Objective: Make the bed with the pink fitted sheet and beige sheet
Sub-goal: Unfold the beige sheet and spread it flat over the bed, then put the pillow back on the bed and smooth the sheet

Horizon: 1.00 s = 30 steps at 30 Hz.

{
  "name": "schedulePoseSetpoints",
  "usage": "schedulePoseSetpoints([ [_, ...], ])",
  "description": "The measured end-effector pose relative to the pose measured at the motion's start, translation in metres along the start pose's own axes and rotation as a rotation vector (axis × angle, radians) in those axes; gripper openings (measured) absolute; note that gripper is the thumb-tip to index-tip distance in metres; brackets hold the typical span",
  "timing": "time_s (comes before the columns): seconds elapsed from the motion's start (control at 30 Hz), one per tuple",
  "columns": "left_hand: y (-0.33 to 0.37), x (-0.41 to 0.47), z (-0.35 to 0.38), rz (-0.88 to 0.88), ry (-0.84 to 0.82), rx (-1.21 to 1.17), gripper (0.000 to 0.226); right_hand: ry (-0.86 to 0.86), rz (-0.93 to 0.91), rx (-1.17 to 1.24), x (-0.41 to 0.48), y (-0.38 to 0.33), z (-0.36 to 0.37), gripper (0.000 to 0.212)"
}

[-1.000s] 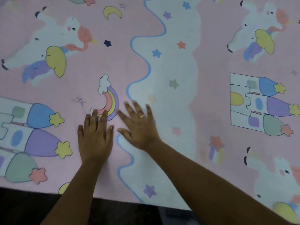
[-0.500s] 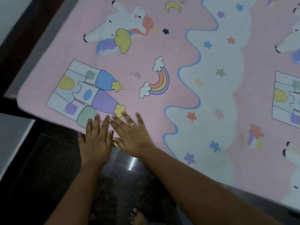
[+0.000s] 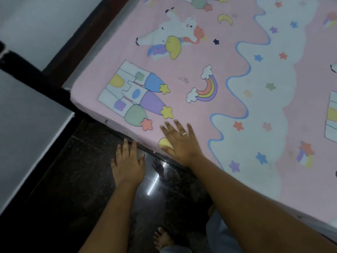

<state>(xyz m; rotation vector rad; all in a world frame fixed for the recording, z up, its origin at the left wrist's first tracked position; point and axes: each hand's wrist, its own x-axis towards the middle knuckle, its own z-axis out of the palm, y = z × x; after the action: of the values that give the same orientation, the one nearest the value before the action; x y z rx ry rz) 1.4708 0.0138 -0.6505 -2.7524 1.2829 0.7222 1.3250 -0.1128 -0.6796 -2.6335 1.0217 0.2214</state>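
The pink fitted sheet (image 3: 228,115) lay smooth, its near-left corner seemingly tucked. The right hand (image 3: 180,143) pressed its near edge, fingers spread flat; the left hand (image 3: 127,161) hovered beside it, fingers straight. No beige sheet showed, likely not yet laid.

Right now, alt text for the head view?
A person's right hand lies flat, fingers spread, on the pink fitted sheet at the bed's near edge. The left hand, fingers straight, is just off that edge above the dark floor. Its print shows a castle, rainbow and unicorn.
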Motion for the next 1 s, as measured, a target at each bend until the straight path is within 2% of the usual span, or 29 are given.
schedulePoseSetpoints([
  [0.07, -0.020, -0.019, 0.002, -0.073, -0.039, -0.039, 0.060, -0.031, -0.153, -0.026, 0.002, -0.028, 0.000, 0.072],
  [0.2, -0.073, -0.064, 0.007, -0.260, -0.095, -0.185, 0.057, -0.268, -0.478, 0.004, -0.006, -0.097, 0.004, 0.068],
  [0.33, -0.133, -0.113, 0.013, -0.420, -0.117, -0.320, 0.045, -0.301, -0.479, 0.098, -0.027, -0.162, 0.006, 0.058],
  [0.5, -0.184, -0.182, -0.014, -0.604, -0.006, -0.423, 0.042, -0.358, -0.563, 0.107, -0.047, -0.235, -0.011, 0.063],
  [0.6, -0.209, -0.224, -0.036, -0.663, 0.159, -0.572, 0.036, -0.317, -0.702, 0.072, -0.061, -0.278, -0.034, 0.081],
  [0.77, -0.220, -0.310, -0.078, -0.797, 0.523, -0.984, 0.016, -0.307, -0.887, 0.048, -0.091, -0.347, -0.086, 0.074],
  [0.87, -0.214, -0.363, -0.100, -0.923, 0.766, -1.223, 0.014, -0.260, -0.989, 0.013, -0.114, -0.387, -0.117, 0.081],
  [1.0, -0.211, -0.425, -0.120, -1.074, 1.038, -1.687, 0.018, -0.219, -1.141, -0.051, -0.148, -0.442, -0.157, 0.083],
])
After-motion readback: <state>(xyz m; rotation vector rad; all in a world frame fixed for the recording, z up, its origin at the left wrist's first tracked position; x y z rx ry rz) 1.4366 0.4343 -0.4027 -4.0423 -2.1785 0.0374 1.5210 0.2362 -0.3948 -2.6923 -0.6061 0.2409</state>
